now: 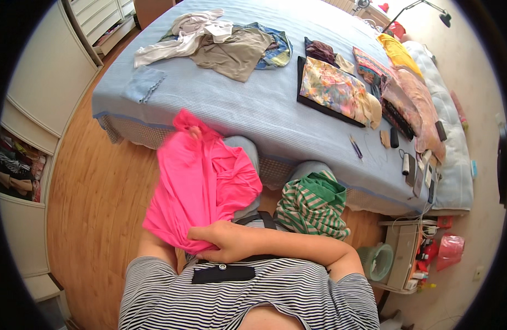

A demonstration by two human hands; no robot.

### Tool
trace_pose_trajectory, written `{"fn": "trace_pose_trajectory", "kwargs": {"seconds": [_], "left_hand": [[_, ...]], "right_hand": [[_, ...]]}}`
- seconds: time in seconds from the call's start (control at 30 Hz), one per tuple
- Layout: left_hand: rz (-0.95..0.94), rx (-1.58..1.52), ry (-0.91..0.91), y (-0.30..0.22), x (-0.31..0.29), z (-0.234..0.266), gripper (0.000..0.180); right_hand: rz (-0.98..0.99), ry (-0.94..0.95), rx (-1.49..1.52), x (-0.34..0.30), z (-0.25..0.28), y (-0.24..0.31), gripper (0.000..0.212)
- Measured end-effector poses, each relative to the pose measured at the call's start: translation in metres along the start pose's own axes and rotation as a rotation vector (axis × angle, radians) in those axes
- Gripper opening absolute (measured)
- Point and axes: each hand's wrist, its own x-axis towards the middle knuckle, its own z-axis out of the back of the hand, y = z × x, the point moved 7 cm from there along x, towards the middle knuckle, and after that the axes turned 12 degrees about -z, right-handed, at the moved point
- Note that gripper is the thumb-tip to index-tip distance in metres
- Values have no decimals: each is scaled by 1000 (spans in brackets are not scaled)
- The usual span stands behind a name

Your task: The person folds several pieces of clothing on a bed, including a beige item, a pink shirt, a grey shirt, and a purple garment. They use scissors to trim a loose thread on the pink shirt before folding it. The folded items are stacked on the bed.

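A bright pink garment (201,181) of thin cloth lies bunched over my left thigh; its exact kind does not show. My left forearm runs up inside it. A little of my left hand (195,132) shows, blurred, near the garment's far end, and its fingers cannot be made out. My right arm crosses in front of my waist. With fingers and thumb closed, my right hand (223,241) grips the pink garment's near edge beside my left forearm. On my right thigh rests a crumpled green garment with striped cloth (314,206), untouched by either hand.
Ahead stands a bed (209,102) with a blue cover. It bears a loose clothes pile (231,52), a folded floral garment (333,88), and a small scissors-like tool (356,147). At right are a bedside cabinet (399,256) and a green bin (381,263); at left, an open drawer (22,165).
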Motion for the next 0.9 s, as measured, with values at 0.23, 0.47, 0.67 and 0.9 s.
{"fn": "trace_pose_trajectory", "kwargs": {"seconds": [0.23,0.47,0.67,0.9], "left_hand": [[-15,414,181,64,-9,9,73],[76,-208,1095,-98,-33,-12,81],[-38,-129,207,-90,15,17,75],[-129,1,19,-88,1,42,70]], "right_hand": [[81,-4,21,-6,10,16,40],[34,-742,119,-69,173,53,30],[-26,-1280,-573,-28,285,-6,50],[-113,-608,-300,7,159,-124,39]]}}
